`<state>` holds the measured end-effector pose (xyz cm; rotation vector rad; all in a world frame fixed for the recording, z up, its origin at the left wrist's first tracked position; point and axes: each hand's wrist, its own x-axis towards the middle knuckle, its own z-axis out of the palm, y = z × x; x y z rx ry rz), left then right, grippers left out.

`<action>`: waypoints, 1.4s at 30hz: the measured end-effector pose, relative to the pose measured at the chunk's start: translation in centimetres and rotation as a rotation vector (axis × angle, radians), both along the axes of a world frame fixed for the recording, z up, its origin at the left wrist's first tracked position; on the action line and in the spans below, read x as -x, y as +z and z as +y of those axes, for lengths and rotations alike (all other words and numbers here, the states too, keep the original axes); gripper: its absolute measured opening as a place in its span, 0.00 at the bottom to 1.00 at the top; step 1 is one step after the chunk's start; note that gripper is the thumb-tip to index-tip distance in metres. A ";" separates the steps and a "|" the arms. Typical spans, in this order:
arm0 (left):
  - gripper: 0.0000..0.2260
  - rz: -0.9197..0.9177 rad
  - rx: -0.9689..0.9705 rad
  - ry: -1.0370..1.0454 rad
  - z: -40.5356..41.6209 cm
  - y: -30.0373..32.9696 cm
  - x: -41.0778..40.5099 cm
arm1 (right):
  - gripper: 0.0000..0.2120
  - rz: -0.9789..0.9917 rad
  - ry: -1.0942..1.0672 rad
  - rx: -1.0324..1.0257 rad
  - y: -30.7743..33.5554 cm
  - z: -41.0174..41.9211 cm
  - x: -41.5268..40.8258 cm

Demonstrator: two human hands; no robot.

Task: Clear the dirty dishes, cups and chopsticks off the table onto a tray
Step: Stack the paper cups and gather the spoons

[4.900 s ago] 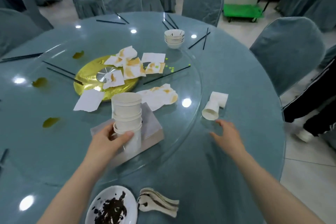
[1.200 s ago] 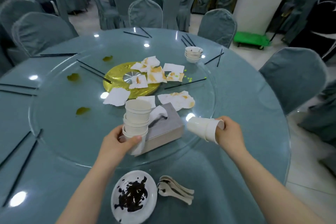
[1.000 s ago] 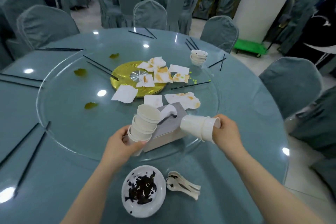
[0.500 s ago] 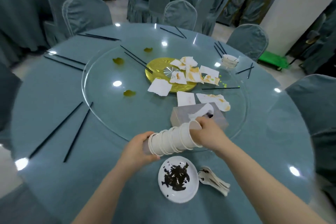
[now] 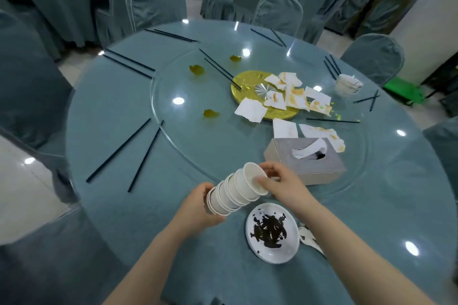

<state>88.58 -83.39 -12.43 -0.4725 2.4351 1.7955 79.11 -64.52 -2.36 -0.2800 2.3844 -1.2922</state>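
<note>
A stack of white paper cups (image 5: 235, 192) lies tilted, mouth toward the upper right, held above the near table edge. My left hand (image 5: 200, 205) grips its bottom end. My right hand (image 5: 280, 184) holds the rim of the top cup. Just below sits a white plate (image 5: 272, 254) with dark scraps, and white spoons (image 5: 311, 240) peek out from behind my right forearm. A stack of small bowls (image 5: 348, 84) stands at the far right. Black chopsticks (image 5: 119, 150) lie in pairs around the table. No tray is in view.
A grey tissue box (image 5: 304, 164) stands on the glass turntable (image 5: 188, 131) just beyond my right hand. Stained napkins (image 5: 293, 98) cover a gold centre disc (image 5: 244, 82). Covered chairs (image 5: 155, 2) ring the table. A green cart (image 5: 404, 90) stands at the far right.
My right hand picked up loose cups and slid them onto the stack in my left hand. The stack tipped sideways and came toward the near edge. My view swung left.
</note>
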 end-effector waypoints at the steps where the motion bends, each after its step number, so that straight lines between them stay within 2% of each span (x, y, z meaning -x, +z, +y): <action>1: 0.24 -0.016 0.001 0.010 0.0 -0.3 -0.2 | 0.09 0.000 0.005 0.006 -0.3 -0.1 -0.3; 5: 0.23 -0.052 -0.027 0.051 -0.1 -1.7 -1.3 | 0.05 0.009 -0.032 0.005 -1.1 0.2 -1.3; 13: 0.23 -0.102 -0.084 0.107 -0.7 -3.9 -1.9 | 0.07 -0.029 -0.065 -0.258 -3.3 2.8 -1.7; 18: 0.29 -0.072 -0.202 0.092 -1.0 -5.1 -2.1 | 0.04 -0.006 -0.136 -0.268 -4.2 4.1 -2.2; 22: 0.29 -0.053 -0.220 0.085 -1.0 -5.3 -2.2 | 0.05 0.012 -0.181 -0.278 -4.9 5.1 -2.0; 29: 0.28 -0.037 -0.137 0.084 -0.4 -4.9 -2.7 | 0.06 0.008 -0.194 -0.285 -7.0 6.8 -1.2; 32: 0.31 -0.068 -0.142 0.142 0.2 -4.4 -3.5 | 0.06 -0.009 -0.177 -0.298 -7.6 7.6 -0.4; 36: 0.29 -0.117 -0.052 0.175 0.7 -4.4 -4.6 | 0.06 -0.015 -0.131 -0.324 -8.4 9.1 0.2; 42: 0.28 -0.205 0.017 0.344 1.1 -3.5 -6.8 | 0.10 0.023 -0.010 -0.353 -9.1 9.8 1.3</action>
